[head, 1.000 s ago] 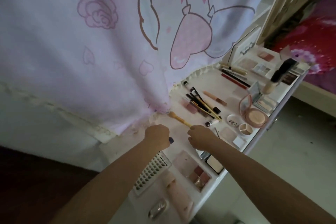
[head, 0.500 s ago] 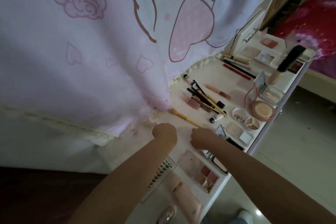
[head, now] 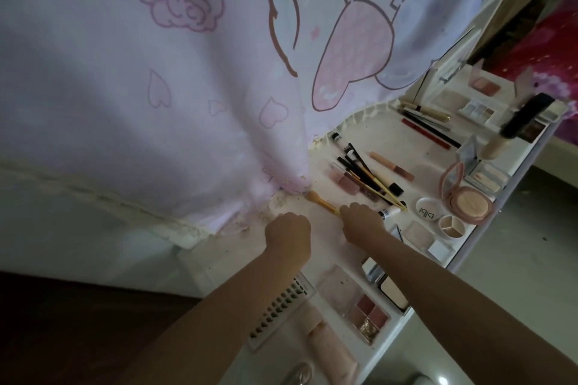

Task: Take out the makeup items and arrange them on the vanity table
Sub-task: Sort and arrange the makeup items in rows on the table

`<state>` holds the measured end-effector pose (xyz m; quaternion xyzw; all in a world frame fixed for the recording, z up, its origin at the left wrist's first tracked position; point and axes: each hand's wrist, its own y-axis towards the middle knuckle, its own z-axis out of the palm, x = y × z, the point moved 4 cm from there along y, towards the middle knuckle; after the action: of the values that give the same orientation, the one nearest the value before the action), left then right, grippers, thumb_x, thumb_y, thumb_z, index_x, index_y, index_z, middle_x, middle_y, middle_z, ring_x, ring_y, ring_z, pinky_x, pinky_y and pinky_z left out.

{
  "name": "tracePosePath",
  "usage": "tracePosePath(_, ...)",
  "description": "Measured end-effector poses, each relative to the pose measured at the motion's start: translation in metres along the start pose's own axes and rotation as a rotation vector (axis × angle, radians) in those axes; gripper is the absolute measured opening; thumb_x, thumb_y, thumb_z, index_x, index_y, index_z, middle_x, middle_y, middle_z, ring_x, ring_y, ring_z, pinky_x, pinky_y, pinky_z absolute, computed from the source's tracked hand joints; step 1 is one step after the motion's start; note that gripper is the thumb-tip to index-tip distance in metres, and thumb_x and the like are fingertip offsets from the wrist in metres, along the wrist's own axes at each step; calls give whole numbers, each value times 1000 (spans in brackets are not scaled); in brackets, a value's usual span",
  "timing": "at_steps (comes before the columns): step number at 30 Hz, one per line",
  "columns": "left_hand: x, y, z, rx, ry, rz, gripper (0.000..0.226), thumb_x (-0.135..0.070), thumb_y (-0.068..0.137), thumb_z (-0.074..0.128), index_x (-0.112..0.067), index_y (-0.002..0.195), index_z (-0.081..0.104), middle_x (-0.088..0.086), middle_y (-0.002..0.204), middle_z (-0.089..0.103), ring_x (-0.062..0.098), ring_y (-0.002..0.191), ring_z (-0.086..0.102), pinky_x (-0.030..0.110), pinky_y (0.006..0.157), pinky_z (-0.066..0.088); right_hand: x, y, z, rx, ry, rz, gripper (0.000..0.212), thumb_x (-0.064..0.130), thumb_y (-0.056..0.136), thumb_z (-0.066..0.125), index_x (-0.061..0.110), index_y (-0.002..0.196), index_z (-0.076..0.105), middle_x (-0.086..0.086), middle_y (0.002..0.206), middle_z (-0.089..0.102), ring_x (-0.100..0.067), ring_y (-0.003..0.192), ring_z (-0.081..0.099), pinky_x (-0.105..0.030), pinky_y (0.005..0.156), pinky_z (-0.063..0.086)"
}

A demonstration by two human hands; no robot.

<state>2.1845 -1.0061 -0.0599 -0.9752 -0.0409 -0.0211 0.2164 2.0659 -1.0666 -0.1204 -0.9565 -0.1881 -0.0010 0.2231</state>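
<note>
A small makeup brush [head: 322, 202] with a yellow handle and tan bristles lay on the white vanity table [head: 387, 141], just beside a pink curtain [head: 187, 103]. It looked light, thin and stiff, best pinched at mid-handle. The right hand [head: 362, 222], fingers curled, sat at its handle end; whether it gripped the brush could not be told. The left hand [head: 287, 236], at 8 o'clock from the brush, was fisted, contents hidden. Pencils [head: 369, 176] lay at 2 o'clock.
</note>
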Motion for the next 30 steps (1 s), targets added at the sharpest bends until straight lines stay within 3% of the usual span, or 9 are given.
tracePosePath(5, 28, -14, -3, -151, -120, 52, 34, -37, 94, 40, -11, 113, 50, 7, 112, 54, 23, 101, 55, 29, 72, 43, 8, 12, -1, 32, 15, 27, 25, 9, 91, 43, 7, 115, 48, -11, 117, 53, -24, 106, 55, -31, 85, 46)
tracePosePath(10, 48, -23, 12, -154, -233, 63, 36, -38, 94, 39, -19, 125, 48, 3, 119, 53, 20, 105, 55, 27, 78, 45, 26, 14, 6, 103, 122, -24, 23, 6, 87, 44, 4, 110, 51, -13, 115, 54, -27, 106, 55, -30, 87, 45)
tracePosePath(13, 54, -25, 19, -157, -229, 48, 38, -38, 95, 39, -17, 125, 47, 3, 119, 54, 18, 105, 55, 25, 78, 44, 33, 9, 15, 139, 192, -10, 5, 7, 85, 46, 9, 84, 51, -7, 94, 53, -24, 95, 54, -23, 69, 41)
tracePosePath(16, 54, -25, 19, -179, -267, 38, 37, -37, 95, 39, -18, 124, 48, 2, 119, 54, 18, 104, 55, 25, 78, 45, 33, 5, 19, 130, 252, 9, 34, 7, 83, 48, 20, 59, 28, -3, 81, 42, -18, 82, 44, -22, 62, 35)
tracePosePath(18, 54, -25, 14, -237, -307, 36, 34, -35, 95, 39, -19, 122, 50, 0, 119, 55, 17, 104, 55, 24, 77, 44, 30, 4, 15, 113, 297, 13, 28, 7, 82, 49, 17, 60, 34, -5, 80, 46, -17, 81, 45, -20, 55, 32)
tracePosePath(20, 51, -24, 5, -311, -324, 38, 33, -34, 95, 39, -18, 121, 51, 0, 119, 55, 16, 105, 54, 25, 81, 46, 21, 2, -1, 59, 309, 3, 4, 8, 81, 50, 5, 79, 52, -12, 90, 56, -21, 82, 51, -20, 54, 32)
tracePosePath(23, 39, -19, -14, -414, -273, 77, 37, -33, 95, 39, -16, 126, 48, 1, 124, 54, 17, 112, 48, 26, 87, 43, 0, 0, -36, -59, 274, -28, 24, 9, 82, 51, 2, 104, 58, -15, 98, 62, -26, 86, 59, -26, 65, 44)
tracePosePath(27, 2, 1, -29, -441, -242, 108, 40, -30, 96, 37, -13, 131, 43, 5, 137, 43, 20, 127, 36, 29, 97, 38, -48, 2, -73, -205, 227, -8, 19, 11, 82, 51, -1, 94, 61, -17, 104, 61, -30, 96, 59, -32, 73, 46)
tracePosePath(30, -37, 24, -29, -340, -249, 95, 36, -22, 96, 34, -7, 128, 41, 9, 135, 41, 22, 126, 34, 29, 99, 34, -98, 8, -89, -276, 176, 81, 20, 10, 83, 51, -3, 96, 59, -19, 103, 59, -31, 94, 56, -32, 75, 42)
